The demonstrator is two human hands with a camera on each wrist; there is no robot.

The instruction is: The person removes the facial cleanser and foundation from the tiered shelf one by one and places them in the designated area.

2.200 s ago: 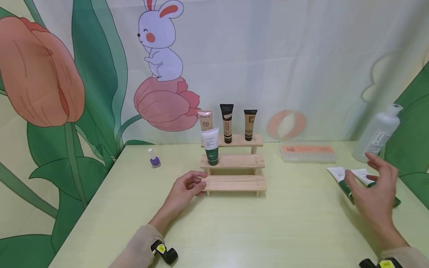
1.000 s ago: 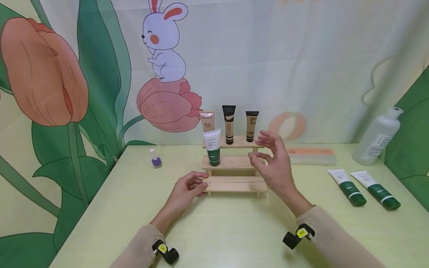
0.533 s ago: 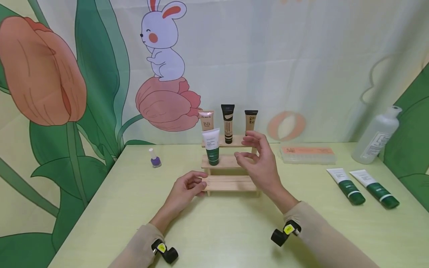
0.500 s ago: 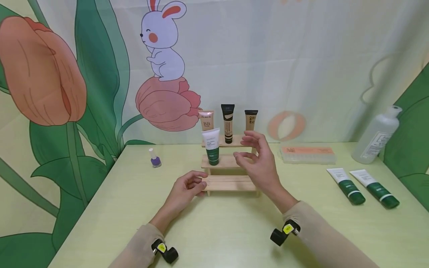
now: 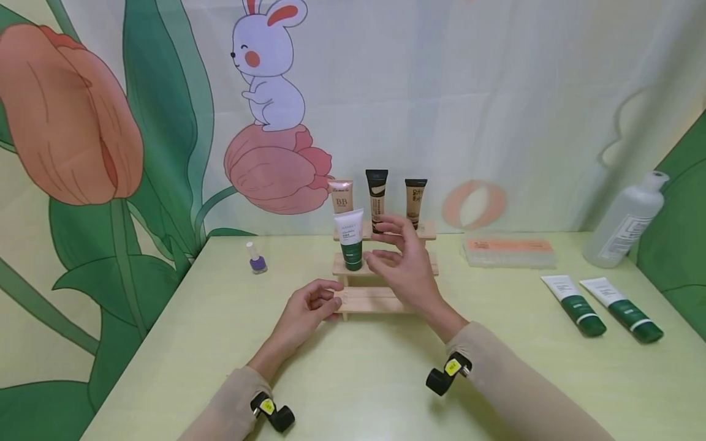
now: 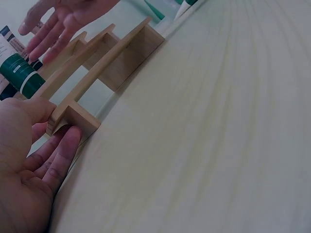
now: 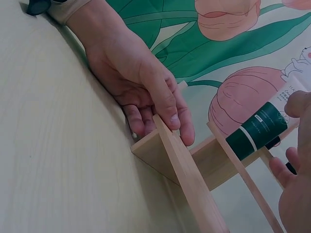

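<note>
A three-tiered wooden display stand [image 5: 369, 300] stands at the middle of the table. My left hand [image 5: 303, 309] grips the left end of its lowest step, thumb on top and fingers beneath, as the left wrist view shows. On the middle step a white and green squeeze tube [image 5: 351, 254] stands upright on its cap. Just right of that tube, my right hand [image 5: 410, 269] is held with fingers and thumb spread apart, nothing between them. The top step carries a pink BB tube [image 5: 341, 196], a black and beige tube [image 5: 377, 184] and a gold tube [image 5: 414, 202].
Two more white and green tubes [image 5: 576, 306] lie flat at the right. Behind them are a clear flat box [image 5: 510, 252] with an orange label and a white bottle [image 5: 626, 220]. A purple nail polish bottle [image 5: 257, 260] stands at the left; a printed curtain [image 5: 408, 92] hangs behind.
My right hand has come from above the two lying tubes over to the stand, then farther left to beside the standing green and white tube. My left hand has kept its grip on the stand.
</note>
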